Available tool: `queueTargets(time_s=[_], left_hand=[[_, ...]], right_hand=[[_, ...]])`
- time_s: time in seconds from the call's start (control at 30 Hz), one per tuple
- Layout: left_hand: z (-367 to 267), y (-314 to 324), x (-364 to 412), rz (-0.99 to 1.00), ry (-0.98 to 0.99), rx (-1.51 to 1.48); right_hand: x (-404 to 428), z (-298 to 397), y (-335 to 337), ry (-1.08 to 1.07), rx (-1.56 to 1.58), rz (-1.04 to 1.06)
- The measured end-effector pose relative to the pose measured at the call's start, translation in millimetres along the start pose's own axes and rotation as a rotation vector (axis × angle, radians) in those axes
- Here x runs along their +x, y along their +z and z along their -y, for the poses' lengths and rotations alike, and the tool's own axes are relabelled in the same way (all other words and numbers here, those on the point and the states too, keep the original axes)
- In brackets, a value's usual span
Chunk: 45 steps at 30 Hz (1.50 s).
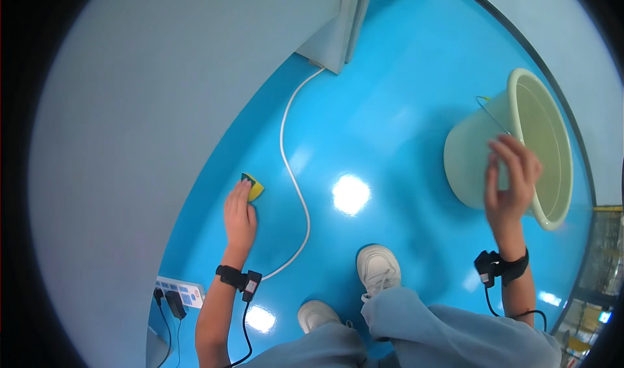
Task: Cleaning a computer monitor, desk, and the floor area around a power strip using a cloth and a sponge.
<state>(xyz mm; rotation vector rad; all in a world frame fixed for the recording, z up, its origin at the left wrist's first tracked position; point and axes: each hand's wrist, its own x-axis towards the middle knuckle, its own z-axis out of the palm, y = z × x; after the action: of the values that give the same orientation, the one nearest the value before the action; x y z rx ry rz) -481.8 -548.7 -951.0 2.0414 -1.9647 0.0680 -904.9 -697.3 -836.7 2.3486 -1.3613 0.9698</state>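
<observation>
My left hand [240,214] holds a yellow scouring sponge [256,191] with a dark green pad, fingers over its upper side. It is above the glossy blue floor, beside the large grey panel at the left. How firmly the sponge is gripped, and whether it touches the floor, is hard to see. At the right, my right hand [512,183] is raised with fingers spread and slightly curled, nothing in it. Behind that hand stands a pale green plastic bucket [468,158], its wide mouth facing right in view. The wire handle [492,114] hangs down its side.
A white cable [305,207] snakes over the blue floor [365,139] toward a white power strip [183,292] with black plugs in it. The grey panel [146,100] borders the left side. My white shoes [379,270] are at the bottom centre. Black straps with cables circle both wrists.
</observation>
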Motion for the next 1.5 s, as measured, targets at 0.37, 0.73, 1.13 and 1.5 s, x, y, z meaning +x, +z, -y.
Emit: queueTargets(time_s=[0.37, 0.73, 1.13, 1.5], left_hand=[[-24.4, -6.1, 13.4, 0.235, 0.208, -0.217], [34.3, 12.4, -64.0, 0.064, -0.157, -0.036], [49.5, 54.1, -121.3, -0.204, -0.499, -0.002], [43.9, 6.3, -28.7, 0.011, -0.71, 0.064]], right_hand=[[14.8, 164.1, 163.3, -0.516, 0.982, 0.667], [-8.9, 330.6, 286.5, -1.137, 1.283, 1.16], [23.6, 314.8, 352.8, -0.806, 1.064, 0.807], [65.5, 179.3, 255.3, -0.74, 0.707, 0.707]])
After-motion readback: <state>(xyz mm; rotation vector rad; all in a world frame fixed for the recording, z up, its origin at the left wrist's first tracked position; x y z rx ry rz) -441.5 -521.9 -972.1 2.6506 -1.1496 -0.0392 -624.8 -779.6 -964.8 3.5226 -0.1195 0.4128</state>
